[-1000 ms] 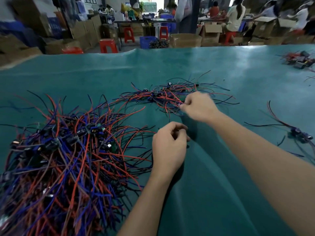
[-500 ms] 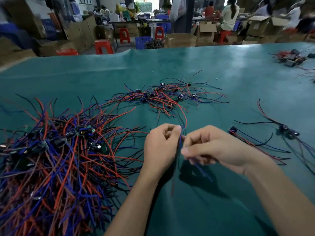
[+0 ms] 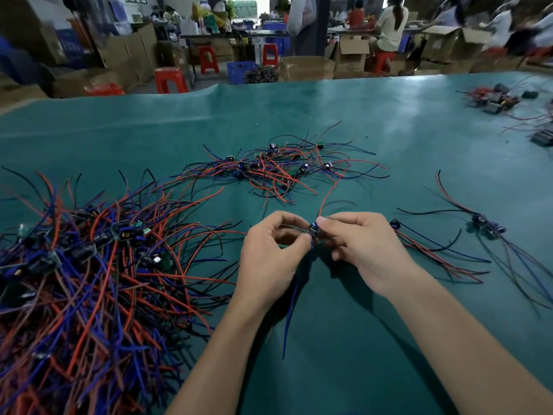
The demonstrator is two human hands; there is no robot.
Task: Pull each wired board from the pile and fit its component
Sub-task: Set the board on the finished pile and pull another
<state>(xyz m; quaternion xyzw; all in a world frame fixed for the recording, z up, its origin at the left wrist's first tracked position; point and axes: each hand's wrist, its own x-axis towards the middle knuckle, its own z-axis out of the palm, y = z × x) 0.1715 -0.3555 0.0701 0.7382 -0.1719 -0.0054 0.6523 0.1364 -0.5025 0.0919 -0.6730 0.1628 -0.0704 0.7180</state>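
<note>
Left hand (image 3: 270, 250) and right hand (image 3: 363, 250) met fingertip to fingertip, both pinching small wired board (image 3: 313, 229); board mostly hidden by fingers. Red and blue wires trailed from it. Big pile (image 3: 89, 265) left of left hand, cut off at frame edge.

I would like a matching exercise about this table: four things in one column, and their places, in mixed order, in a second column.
Things:
1. big wire pile
2. small wire pile
3. small board
4. blue wire

Places:
A. pinched between the left hand and the right hand
B. hanging down below the hands
C. at the left side of the green table
D. beyond the hands, in the middle of the table

Pairs: 1-C, 2-D, 3-A, 4-B
</note>
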